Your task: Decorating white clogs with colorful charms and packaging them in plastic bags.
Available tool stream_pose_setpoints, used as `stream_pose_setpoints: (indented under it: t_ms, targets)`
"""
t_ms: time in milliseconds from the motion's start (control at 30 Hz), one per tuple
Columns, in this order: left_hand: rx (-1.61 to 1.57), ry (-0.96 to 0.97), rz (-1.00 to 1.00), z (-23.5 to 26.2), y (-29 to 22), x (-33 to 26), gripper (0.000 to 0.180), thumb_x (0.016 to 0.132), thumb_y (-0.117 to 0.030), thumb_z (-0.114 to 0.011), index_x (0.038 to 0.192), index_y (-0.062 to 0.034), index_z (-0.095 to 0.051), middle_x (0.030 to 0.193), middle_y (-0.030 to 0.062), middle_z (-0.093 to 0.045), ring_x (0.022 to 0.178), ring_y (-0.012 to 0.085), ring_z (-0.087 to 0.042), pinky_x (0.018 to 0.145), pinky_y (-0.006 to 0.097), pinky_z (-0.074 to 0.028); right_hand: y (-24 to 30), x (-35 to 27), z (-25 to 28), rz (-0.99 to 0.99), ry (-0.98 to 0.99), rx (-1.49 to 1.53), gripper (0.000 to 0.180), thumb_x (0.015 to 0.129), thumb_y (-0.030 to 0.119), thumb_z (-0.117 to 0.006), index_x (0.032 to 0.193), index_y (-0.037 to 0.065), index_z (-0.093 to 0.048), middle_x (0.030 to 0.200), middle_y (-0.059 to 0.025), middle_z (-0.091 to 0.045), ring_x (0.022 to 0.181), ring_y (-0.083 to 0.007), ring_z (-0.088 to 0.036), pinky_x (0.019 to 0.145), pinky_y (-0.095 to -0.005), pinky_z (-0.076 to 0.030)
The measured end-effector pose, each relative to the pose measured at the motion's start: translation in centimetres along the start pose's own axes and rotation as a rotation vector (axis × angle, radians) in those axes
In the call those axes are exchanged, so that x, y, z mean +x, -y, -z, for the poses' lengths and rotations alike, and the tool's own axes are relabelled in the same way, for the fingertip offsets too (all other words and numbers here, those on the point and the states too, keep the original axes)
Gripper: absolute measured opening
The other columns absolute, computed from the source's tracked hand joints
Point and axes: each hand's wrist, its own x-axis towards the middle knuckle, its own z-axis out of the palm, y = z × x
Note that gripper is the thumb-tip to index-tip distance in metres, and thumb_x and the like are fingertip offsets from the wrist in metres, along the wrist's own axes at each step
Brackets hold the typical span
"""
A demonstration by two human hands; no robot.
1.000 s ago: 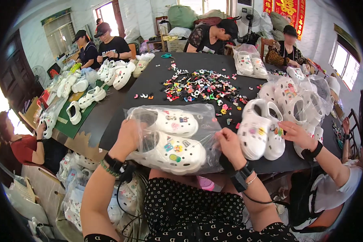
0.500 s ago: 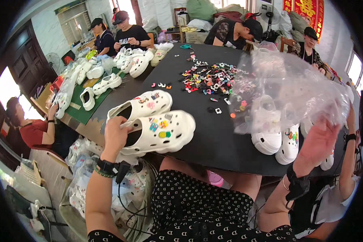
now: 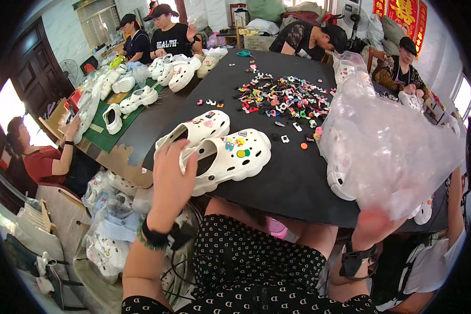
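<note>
A pair of white clogs with colourful charms rests on the black table in front of me: the nearer clog (image 3: 235, 157) and the farther clog (image 3: 206, 127), toes pointing right. My left hand (image 3: 170, 175) is at their heel ends, fingers spread and apart from each other, not gripping. On the right, my right hand (image 3: 374, 225) is blurred and partly covered by a clear plastic bag (image 3: 397, 146), which it holds. The bag is puffed out over other white clogs (image 3: 340, 178), hiding most of them.
A heap of small charms (image 3: 288, 97) lies mid-table, with loose ones around it and scissors (image 3: 244, 53) behind. More clogs (image 3: 183, 73) crowd the left table. Bagged clogs (image 3: 107, 251) fill a sack at my lower left. Several people sit around; an arm (image 3: 455, 204) is at the right edge.
The clogs have shifted slightly right and settled on the table; my left hand has loosened from their heels. My right hand has moved down and left, and the plastic bag has puffed out.
</note>
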Motion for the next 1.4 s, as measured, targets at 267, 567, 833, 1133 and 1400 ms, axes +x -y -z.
stream_pose_setpoints:
  t_ms: [267, 567, 833, 1133, 1400]
  targets:
    - [-1.87, 0.807, 0.872, 1.3, -7.6, -5.6, 0.075, 0.1, -0.047, -0.045, 0.156, -0.0154, -0.006, 0.156, 0.0125, -0.024, 0.135, 0.0244, -0.039, 0.108, 0.039, -0.038, 0.4, -6.4, -8.5, -0.67, 0.905, 0.148, 0.034, 0.077, 0.002, -0.075, 0.1, 0.007, -0.051, 0.11, -0.0069, -0.056, 0.094, -0.0147, -0.057, 0.081, -0.0308, -0.047]
    - [-1.575, 0.854, 0.438, -0.5, -4.1, -7.8, 0.022, 0.084, -0.01, -0.069, 0.105, -0.0038, -0.069, 0.1, 0.001, -0.069, 0.088, 0.0102, -0.062, 0.082, 0.029, -0.049, 1.2, -3.7, -10.6, -0.197, 1.033, -0.605, 0.06, 0.067, 0.006, -0.084, 0.12, 0.004, -0.056, 0.127, -0.0259, -0.051, 0.091, -0.0293, -0.061, 0.083, -0.0361, -0.052]
    - [-1.11, 0.698, -0.354, 0.2, -3.1, -6.0, 0.012, 0.072, 0.0, -0.069, 0.081, -0.008, -0.071, 0.101, 0.0053, -0.067, 0.107, 0.0223, -0.057, 0.087, 0.034, -0.045, -0.9, -4.4, -9.8, -0.515, 1.414, -0.386, 0.04, 0.071, 0.003, -0.076, 0.108, 0.004, -0.062, 0.1, -0.0124, -0.066, 0.085, -0.0288, -0.065, 0.074, -0.0371, -0.053]
    - [-1.587, 0.427, 0.346, -0.6, -4.0, -7.8, 0.071, 0.093, -0.013, -0.057, 0.151, -0.0058, -0.018, 0.151, 0.0136, -0.023, 0.124, 0.0245, -0.045, 0.098, 0.037, -0.044, -2.4, -3.1, -10.3, -0.012, 0.624, -0.82, 0.027, 0.063, -0.001, -0.07, 0.089, 0.002, -0.061, 0.084, -0.0115, -0.058, 0.074, -0.0314, -0.057, 0.062, -0.0375, -0.047]
    - [-1.585, 0.579, 0.723, -0.6, -6.1, -8.5, 0.06, 0.095, -0.012, -0.06, 0.145, -0.0032, -0.028, 0.134, 0.0107, -0.047, 0.118, 0.017, -0.052, 0.101, 0.033, -0.043, -2.6, -7.8, -11.3, -0.216, 1.443, -0.343, 0.015, 0.076, 0.004, -0.068, 0.086, 0.004, -0.057, 0.075, -0.0126, -0.059, 0.071, -0.0362, -0.06, 0.062, -0.0451, -0.048]
